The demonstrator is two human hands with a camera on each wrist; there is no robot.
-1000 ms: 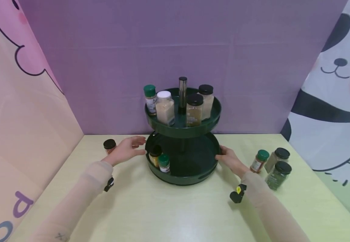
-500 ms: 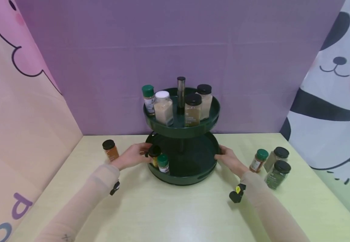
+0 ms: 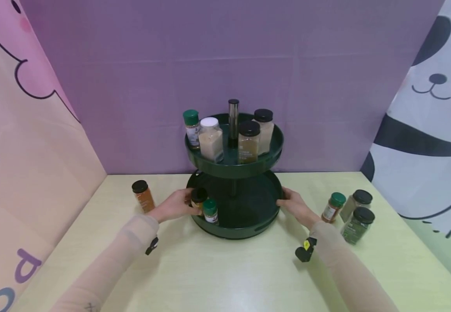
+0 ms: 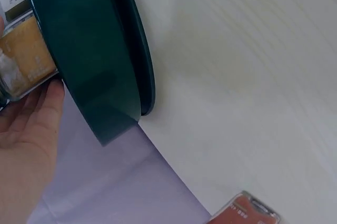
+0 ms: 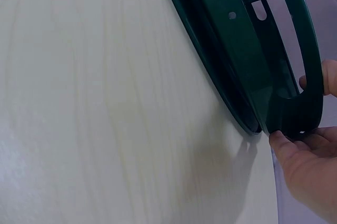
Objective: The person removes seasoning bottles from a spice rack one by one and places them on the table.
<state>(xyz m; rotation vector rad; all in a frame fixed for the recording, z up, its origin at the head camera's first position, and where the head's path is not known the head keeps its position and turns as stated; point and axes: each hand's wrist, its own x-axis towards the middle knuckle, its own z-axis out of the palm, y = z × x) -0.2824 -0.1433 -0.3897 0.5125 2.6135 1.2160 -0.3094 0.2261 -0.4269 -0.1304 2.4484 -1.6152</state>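
Note:
A two-tier dark green spice rack (image 3: 235, 232) stands on the table, its round trays around a central post. My left hand (image 3: 174, 205) grips a black-lidded spice jar (image 3: 199, 196) at the left of the lower tray. The jar's yellow-orange contents (image 4: 30, 50) show in the left wrist view, the fingers against its side. Right beside it is a small green-capped spice bottle (image 3: 210, 211). My right hand (image 3: 296, 209) holds the lower tray's right rim, thumb on one side and fingers on the other; the right wrist view shows the rim (image 5: 310, 103) between them.
On the upper tray stand a green-capped bottle (image 3: 192, 128), a white-lidded jar (image 3: 211, 141) and two black-lidded jars (image 3: 249, 145). An orange-brown spice jar (image 3: 144, 197) stands left of the rack. To the right are a green-capped bottle (image 3: 332, 208) and two black-lidded jars (image 3: 357, 227).
My left hand has moved right from beside the lower tray onto the black-lidded jar and closed around it. The right hand keeps its hold on the rim.

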